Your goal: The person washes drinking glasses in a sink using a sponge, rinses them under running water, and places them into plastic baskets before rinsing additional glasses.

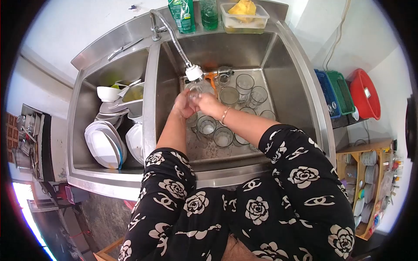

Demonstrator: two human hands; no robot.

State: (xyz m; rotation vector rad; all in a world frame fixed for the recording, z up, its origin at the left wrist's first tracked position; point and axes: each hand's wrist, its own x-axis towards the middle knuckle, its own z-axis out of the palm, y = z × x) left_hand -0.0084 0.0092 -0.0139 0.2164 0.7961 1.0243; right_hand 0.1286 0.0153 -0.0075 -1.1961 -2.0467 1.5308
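Under the white faucet head, my two hands meet around a clear drinking glass. My left hand is closed on its left side. My right hand, below a wrist with a bracelet, is closed against the glass from the right. The fingers partly hide the glass, and blur there keeps its exact shape from showing. Several glasses stand in the right basin below and beside my hands, among them a tall glass and a glass mug. An orange-handled tool lies behind them.
Stacked white plates, a white bowl and other dishes fill the left basin. On the back ledge are a green pouch, a green bottle, a plastic tub with a yellow sponge and a knife. Baskets stand right.
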